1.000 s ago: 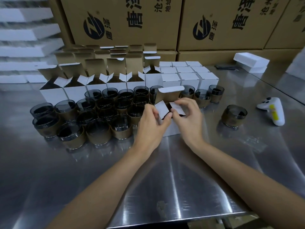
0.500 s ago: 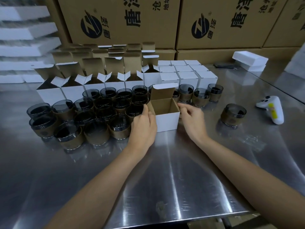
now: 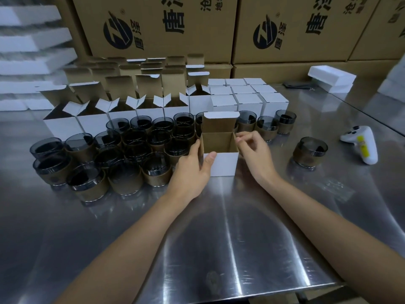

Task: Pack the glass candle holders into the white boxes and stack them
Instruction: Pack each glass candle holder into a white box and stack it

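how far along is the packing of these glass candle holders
Done: a block of closed white boxes stands at the back right. In hand: left hand grips an open white cardboard box, seemingly empty; right hand pinches its right edge. Remaining: many smoked glass candle holders and a row of open boxes wait.

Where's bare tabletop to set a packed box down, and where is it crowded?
Free: the steel table in front of the open box, toward the near edge; the strip between that box and the lone candle holder. Crowded: the candle holder cluster left of the box and the white box rows behind.
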`<state>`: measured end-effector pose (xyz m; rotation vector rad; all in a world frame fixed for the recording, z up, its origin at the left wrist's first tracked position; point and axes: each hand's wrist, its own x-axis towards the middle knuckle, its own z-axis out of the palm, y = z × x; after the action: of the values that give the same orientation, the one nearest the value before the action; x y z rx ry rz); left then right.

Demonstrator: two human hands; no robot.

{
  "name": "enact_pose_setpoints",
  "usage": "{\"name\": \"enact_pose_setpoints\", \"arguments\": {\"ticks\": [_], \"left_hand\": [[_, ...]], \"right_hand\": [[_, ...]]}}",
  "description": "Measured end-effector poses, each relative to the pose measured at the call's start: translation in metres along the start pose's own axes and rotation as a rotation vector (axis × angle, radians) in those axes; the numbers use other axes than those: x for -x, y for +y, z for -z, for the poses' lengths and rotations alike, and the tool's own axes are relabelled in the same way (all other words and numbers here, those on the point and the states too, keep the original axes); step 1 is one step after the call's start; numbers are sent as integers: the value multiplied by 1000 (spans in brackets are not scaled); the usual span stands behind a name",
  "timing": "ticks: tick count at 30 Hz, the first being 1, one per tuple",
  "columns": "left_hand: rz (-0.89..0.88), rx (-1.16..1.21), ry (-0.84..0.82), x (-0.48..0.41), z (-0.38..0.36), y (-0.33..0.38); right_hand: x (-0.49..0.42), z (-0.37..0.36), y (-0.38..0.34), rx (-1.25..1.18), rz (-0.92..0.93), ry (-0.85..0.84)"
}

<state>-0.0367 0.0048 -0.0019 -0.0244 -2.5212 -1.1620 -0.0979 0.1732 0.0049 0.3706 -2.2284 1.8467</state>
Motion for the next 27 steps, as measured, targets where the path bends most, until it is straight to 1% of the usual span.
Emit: {"name": "enact_pose_setpoints", "arguments": {"ticks": [2, 4, 5, 8, 11, 14, 18, 21, 25, 27], "left_hand": [[-7, 10, -8, 0, 0, -1], [-9, 15, -24, 0, -1, -2], [-5, 13, -31, 0, -2, -2], [32, 21, -33, 0, -4, -2], [77, 52, -15, 0, -5, 1], [81, 54, -13, 0, -5, 1], [62, -11, -26, 3, -6, 2], [80, -81, -47, 4, -7, 3], [27, -149, 31, 5, -6, 5], [11, -129, 30, 4, -4, 5]], "right_hand": [[0, 0, 0, -67, 58, -65], [1, 1, -2, -24, 133, -129], [-1, 2, -3, -10, 141, -153], [-4, 5, -5, -41, 82, -213], [-5, 7, -6, 6, 22, -217], [-5, 7, -3, 81, 17, -223], [-7, 8, -1, 64, -15, -253], [-8, 10, -1, 110, -3, -256], [-6, 12, 2, 125, 35, -270], [-6, 11, 2, 155, 88, -222]]}}
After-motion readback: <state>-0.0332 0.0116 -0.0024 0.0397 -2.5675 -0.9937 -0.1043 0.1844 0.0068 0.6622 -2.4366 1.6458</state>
